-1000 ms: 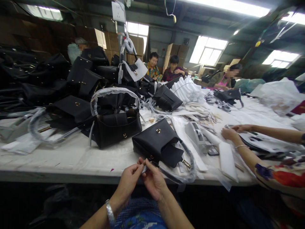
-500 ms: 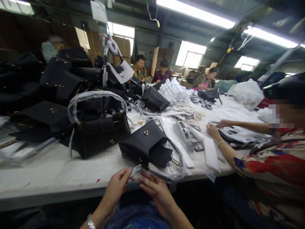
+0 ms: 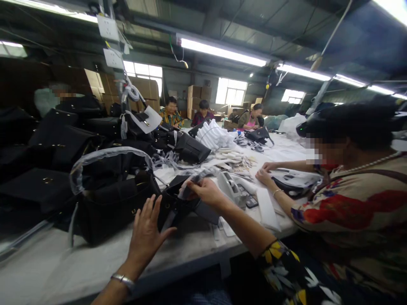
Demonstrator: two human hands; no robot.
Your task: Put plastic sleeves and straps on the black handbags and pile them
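Observation:
My right hand (image 3: 203,190) is closed around the plastic-wrapped handle (image 3: 206,173) of a black handbag (image 3: 203,212) in front of me. My forearm and hand cover part of that bag. My left hand (image 3: 148,235) is raised with its fingers spread and nothing in it, just left of the same bag. A loose strap (image 3: 171,219) hangs between the two hands. To the left, a second black handbag (image 3: 104,216) stands upright on the white table (image 3: 114,262), its arched handle (image 3: 108,154) wrapped in clear film.
Many black bags (image 3: 60,140) are heaped at the left. Bundled white padding (image 3: 214,135) and scraps lie mid-table. A grey tape dispenser (image 3: 228,186) and a phone-like dark object (image 3: 252,201) are at the right, where a co-worker (image 3: 343,199) handles a wrapped piece.
My right hand has risen from the table edge and taken the bag's wrapped handle. My left hand has let go of the strap end and opened. The view has turned right.

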